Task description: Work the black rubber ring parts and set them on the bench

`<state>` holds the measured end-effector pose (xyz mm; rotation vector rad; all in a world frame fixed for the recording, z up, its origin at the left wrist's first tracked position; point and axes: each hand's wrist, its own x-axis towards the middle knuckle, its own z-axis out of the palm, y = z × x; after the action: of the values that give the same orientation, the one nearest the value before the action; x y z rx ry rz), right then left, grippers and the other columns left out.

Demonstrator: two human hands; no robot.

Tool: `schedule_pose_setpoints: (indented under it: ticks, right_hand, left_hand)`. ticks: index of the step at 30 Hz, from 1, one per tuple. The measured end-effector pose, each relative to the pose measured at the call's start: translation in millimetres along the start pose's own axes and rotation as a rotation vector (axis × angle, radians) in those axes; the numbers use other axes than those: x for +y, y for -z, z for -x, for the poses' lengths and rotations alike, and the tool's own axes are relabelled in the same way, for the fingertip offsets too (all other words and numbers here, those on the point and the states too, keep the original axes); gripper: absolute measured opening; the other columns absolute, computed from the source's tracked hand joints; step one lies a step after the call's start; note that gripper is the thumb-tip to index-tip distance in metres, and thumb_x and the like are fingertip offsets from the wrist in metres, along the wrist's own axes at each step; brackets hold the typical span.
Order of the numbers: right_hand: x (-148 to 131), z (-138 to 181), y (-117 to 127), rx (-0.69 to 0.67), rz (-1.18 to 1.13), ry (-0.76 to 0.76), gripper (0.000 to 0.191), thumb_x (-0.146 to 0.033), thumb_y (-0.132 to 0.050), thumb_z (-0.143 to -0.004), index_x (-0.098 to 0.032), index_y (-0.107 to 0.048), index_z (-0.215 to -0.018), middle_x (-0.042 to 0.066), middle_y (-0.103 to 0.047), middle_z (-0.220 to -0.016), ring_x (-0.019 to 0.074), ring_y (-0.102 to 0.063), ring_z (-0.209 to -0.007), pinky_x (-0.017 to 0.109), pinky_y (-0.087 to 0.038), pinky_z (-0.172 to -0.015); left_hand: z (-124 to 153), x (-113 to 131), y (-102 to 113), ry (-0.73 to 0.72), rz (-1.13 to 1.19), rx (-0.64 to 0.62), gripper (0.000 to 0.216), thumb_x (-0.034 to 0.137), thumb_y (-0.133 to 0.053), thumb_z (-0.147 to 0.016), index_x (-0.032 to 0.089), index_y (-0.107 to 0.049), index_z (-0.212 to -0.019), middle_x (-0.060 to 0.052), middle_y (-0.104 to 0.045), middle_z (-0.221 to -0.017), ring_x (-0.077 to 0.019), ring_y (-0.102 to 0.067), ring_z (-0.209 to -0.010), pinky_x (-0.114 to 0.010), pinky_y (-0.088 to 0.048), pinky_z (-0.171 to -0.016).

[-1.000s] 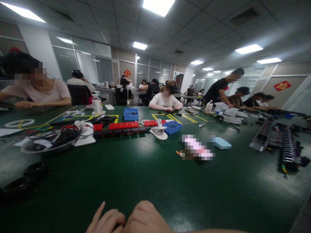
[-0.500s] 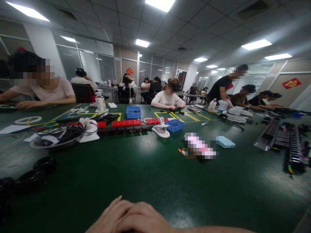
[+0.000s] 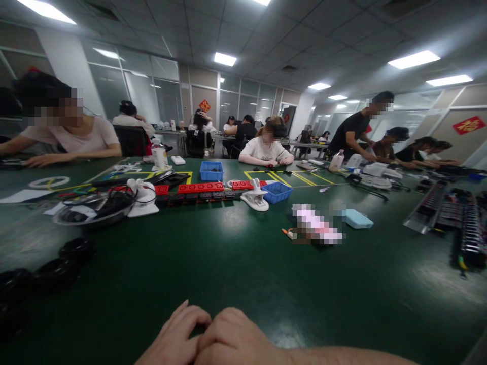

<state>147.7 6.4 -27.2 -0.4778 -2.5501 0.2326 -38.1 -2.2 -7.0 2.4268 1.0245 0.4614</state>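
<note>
At the lower edge of the view, my left hand [image 3: 175, 332] lies on the green table with its fingers stretched forward, one fingertip sticking up. Nothing shows in it. My right hand [image 3: 233, 334] rests against it from the right, its knuckles bent and its fingers curled down. Whatever those fingers close on, if anything, is hidden beneath. The two hands touch, with a small dark gap between them. Nearest in front of them is bare green tabletop [image 3: 213, 263]. Farther off lie a blurred-out pink object [image 3: 317, 225] and a light blue case [image 3: 358, 219].
Across the table run red and black socket strips [image 3: 201, 190], a white clip base [image 3: 255, 196] and blue bins [image 3: 277, 192]. Left are a metal bowl of cables [image 3: 93, 215] and black coils [image 3: 57, 274]. Strip assemblies [image 3: 449, 208] lie right. Several people sit around.
My right hand has drawn back slightly off my left hand, and its knuckles now stand more bent. The whole scene has shifted a little to the right as the camera turned.
</note>
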Motion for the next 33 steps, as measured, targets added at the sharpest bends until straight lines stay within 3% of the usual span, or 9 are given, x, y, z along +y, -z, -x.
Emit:
schedule_pose_setpoints:
  ticks: [5, 10, 14, 20, 24, 28, 33]
  right_hand:
    - [0.0, -0.3, 7.5, 0.039, -0.106, 0.212, 0.027, -0.038, -0.031, -0.095, -0.023, -0.049, -0.109, -0.006, -0.063, -0.103, 0.0124, -0.047, -0.1, 0.026, -0.033, -0.092]
    - [-5.4, -7.7, 15.3, 0.113, -0.099, 0.118, 0.034, -0.037, -0.02, -0.097, -0.021, -0.042, -0.117, -0.001, -0.058, -0.115, 0.0125, -0.042, -0.111, 0.027, -0.03, -0.098]
    - [-9.3, -8.1, 15.4, 0.206, -0.124, -0.011, 0.037, -0.044, -0.022, -0.095, -0.019, -0.048, -0.103, 0.003, -0.06, -0.097, 0.0127, -0.05, -0.092, 0.026, -0.038, -0.084]
    - [-11.3, -3.6, 9.6, 0.203, -0.098, -0.088, 0.041, -0.049, -0.022, -0.092, -0.02, -0.05, -0.086, 0.002, -0.059, -0.078, 0.0138, -0.05, -0.074, 0.027, -0.039, -0.068]
    - [-10.6, -5.8, 14.9, 0.188, -0.146, 0.069, 0.036, -0.04, -0.02, -0.096, -0.021, -0.05, -0.091, -0.002, -0.062, -0.086, 0.0114, -0.051, -0.083, 0.026, -0.037, -0.078]
    - [-7.9, -7.4, 19.4, 0.194, -0.218, 0.277, 0.041, -0.041, -0.016, -0.097, -0.02, -0.051, -0.092, -0.004, -0.064, -0.094, 0.0105, -0.048, -0.095, 0.023, -0.031, -0.091]
    - [-11.0, -8.8, 23.6, 0.171, -0.195, 0.239, 0.037, -0.039, -0.017, -0.097, -0.02, -0.049, -0.103, -0.003, -0.062, -0.105, 0.0107, -0.045, -0.107, 0.024, -0.03, -0.095]
  left_hand:
    - [-2.6, 6.0, 6.0, -0.071, -0.01, -0.065, 0.029, 0.035, -0.067, -0.074, 0.034, -0.063, -0.103, 0.002, -0.058, -0.108, -0.0248, -0.052, -0.104, -0.049, -0.028, -0.103]
    - [3.7, -0.1, 1.5, -0.067, -0.043, 0.0, 0.049, 0.039, -0.06, -0.08, 0.031, -0.046, -0.126, -0.002, -0.057, -0.117, -0.0253, -0.05, -0.11, -0.048, -0.03, -0.103]
    - [10.4, -0.1, -7.3, -0.043, -0.048, 0.064, 0.064, 0.057, -0.061, -0.072, 0.027, -0.046, -0.126, -0.005, -0.056, -0.119, -0.0289, -0.051, -0.108, -0.054, -0.027, -0.102]
    - [8.5, 2.1, -20.3, 0.05, -0.003, 0.022, 0.04, 0.05, -0.067, -0.07, 0.028, -0.061, -0.104, -0.002, -0.06, -0.104, -0.025, -0.054, -0.098, -0.051, -0.03, -0.101]
    - [3.3, 7.0, -10.2, 0.038, 0.025, -0.031, 0.036, 0.034, -0.071, -0.069, 0.031, -0.062, -0.104, 0.001, -0.058, -0.108, -0.0244, -0.052, -0.103, -0.048, -0.026, -0.104]
    - [-0.8, 16.6, 10.1, -0.04, 0.038, -0.113, 0.04, 0.034, -0.068, -0.073, 0.039, -0.058, -0.111, 0.004, -0.057, -0.112, -0.0243, -0.05, -0.108, -0.049, -0.023, -0.105]
    - [0.3, 18.8, 13.4, -0.11, 0.016, -0.156, 0.04, 0.033, -0.056, -0.083, 0.035, -0.049, -0.122, 0.002, -0.057, -0.117, -0.0226, -0.049, -0.112, -0.048, -0.023, -0.105]
